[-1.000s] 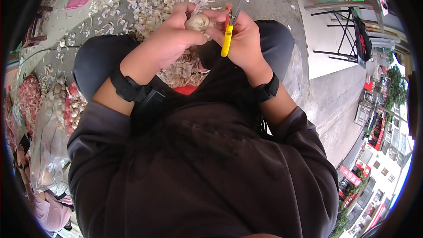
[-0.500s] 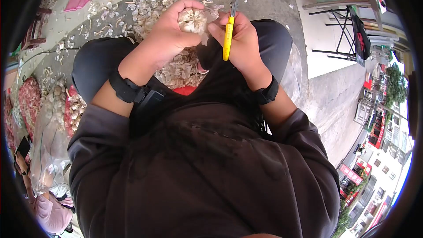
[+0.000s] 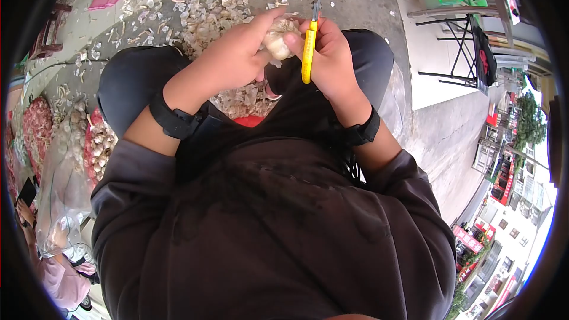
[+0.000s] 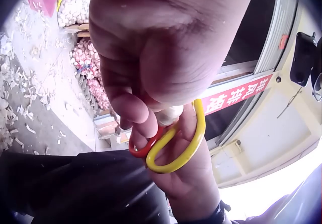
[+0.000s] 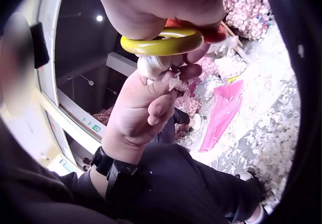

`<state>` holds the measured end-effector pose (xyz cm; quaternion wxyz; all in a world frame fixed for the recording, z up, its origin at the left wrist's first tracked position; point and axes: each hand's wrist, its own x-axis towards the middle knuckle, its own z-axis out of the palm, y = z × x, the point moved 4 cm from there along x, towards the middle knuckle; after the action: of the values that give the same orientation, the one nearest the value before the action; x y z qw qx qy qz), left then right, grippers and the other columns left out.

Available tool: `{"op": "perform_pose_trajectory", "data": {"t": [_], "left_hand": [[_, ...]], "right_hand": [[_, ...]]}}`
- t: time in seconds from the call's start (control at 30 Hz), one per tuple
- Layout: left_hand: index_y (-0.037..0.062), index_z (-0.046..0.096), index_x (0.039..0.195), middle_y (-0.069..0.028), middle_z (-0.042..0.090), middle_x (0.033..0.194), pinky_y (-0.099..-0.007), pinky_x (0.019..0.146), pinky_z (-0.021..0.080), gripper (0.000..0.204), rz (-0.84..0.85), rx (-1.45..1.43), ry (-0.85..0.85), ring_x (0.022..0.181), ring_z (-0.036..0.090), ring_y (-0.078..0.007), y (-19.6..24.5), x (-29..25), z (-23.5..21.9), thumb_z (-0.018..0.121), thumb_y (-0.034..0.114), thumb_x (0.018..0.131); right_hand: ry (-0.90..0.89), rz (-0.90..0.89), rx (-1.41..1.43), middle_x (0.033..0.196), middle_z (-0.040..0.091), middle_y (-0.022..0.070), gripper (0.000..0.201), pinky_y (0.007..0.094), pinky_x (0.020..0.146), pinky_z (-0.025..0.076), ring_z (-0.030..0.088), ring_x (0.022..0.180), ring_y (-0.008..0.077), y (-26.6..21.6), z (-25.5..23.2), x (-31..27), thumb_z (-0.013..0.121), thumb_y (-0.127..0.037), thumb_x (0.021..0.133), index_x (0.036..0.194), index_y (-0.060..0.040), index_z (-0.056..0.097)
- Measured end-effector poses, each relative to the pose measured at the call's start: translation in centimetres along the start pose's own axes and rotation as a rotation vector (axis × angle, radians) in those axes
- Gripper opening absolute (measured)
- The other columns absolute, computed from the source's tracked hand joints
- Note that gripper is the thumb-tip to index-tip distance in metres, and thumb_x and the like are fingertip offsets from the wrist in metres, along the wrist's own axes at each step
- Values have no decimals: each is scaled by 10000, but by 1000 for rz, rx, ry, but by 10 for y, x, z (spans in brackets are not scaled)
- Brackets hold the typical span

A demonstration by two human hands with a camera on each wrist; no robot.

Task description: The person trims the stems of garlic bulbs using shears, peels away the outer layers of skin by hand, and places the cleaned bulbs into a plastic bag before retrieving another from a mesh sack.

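Yellow-handled scissors (image 3: 307, 47) sit in your right hand (image 3: 332, 59), fingers curled through the loops, blades pointing to the frame's top edge. Your left hand (image 3: 237, 59) grips the garlic bulb (image 3: 277, 41) at upper centre, touching the right fingers. Papery garlic skins (image 3: 201, 12) litter the ground beyond your knees; a bagged garlic pile (image 3: 89, 142) crowds the left edge.
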<state>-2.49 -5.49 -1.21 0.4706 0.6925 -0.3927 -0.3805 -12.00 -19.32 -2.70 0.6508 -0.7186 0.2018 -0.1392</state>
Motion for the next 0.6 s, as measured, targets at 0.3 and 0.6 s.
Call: {"op": "perform_pose_trajectory", "data": {"t": [0.3,0.6], "left_hand": [[45,416,1420,-148,648,866,-326,693,516,652,117,95,-244,739,666,-230,5,-5,-5,508,-90,789],[72,444,1401,-158,606,1138,-302,790,541,570,326,254,301,1006,637,-200,-18,0,-23,599,389,954]], "right_hand": [[-240,184,257,837,638,54,341,269,502,521,621,657,116,1,10,-8,740,-205,870,1057,13,557],[-196,132,314,905,644,65,250,291,553,556,633,719,119,7,6,-7,639,-98,926,1130,9,542]]}}
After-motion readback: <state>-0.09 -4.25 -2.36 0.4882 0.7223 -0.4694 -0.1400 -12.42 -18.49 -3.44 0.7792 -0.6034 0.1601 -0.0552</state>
